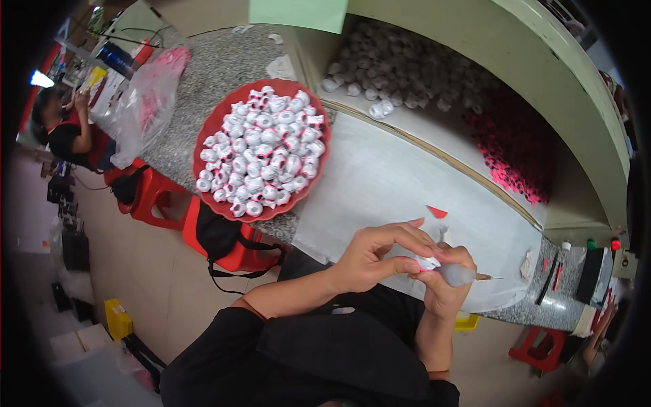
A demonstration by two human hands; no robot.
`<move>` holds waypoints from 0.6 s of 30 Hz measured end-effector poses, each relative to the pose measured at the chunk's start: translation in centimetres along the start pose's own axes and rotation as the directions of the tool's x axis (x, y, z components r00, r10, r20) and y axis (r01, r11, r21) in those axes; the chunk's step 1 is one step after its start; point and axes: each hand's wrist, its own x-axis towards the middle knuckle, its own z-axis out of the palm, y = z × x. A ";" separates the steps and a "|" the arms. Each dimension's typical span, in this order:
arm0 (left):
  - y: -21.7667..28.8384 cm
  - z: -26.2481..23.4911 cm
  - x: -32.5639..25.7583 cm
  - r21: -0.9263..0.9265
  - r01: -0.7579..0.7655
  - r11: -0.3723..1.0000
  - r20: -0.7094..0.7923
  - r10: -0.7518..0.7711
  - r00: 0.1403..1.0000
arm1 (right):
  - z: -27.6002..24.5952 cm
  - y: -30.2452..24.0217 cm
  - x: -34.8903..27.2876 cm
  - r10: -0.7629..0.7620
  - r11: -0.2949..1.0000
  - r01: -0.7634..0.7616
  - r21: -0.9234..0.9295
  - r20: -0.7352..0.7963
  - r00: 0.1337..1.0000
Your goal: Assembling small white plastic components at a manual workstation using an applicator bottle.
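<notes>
While a small white-and-pink piece (427,263) is resting between fingertips above a white sheet (380,176), the left hand (369,258) is pinching it and the right hand (445,293) is clasping a translucent bottle (458,275), its fingers apparently meeting the piece too. The piece could slip if that light pinch loosens, and the bottle's bare needle (498,278) could prick someone if its grip turns. The piece's long axis seems to be running left to right, its front being hidden; the needle is pointing rightward, away from it. Farther off, a red bowl (218,114) of similar pieces is standing on the speckled surface (217,61).
</notes>
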 end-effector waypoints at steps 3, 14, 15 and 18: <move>-0.3 -0.1 -0.6 0.014 0.056 0.998 -0.029 -0.055 0.998 | 1.0 0.4 0.4 0.067 0.992 -0.060 0.107 -0.056 0.996; 7.7 -10.8 -2.6 0.960 0.279 0.033 -0.266 0.432 0.862 | -1.7 1.2 1.7 0.134 0.960 -0.109 -0.259 0.080 0.988; 7.7 -10.6 -1.9 0.957 0.283 -0.059 -0.230 0.435 0.870 | -2.5 1.0 1.5 0.132 0.947 -0.105 -0.305 0.068 0.989; 6.1 -8.3 2.0 0.994 0.106 0.018 -0.102 0.464 0.880 | -3.9 0.5 1.2 0.074 0.932 -0.073 -0.356 -0.010 0.997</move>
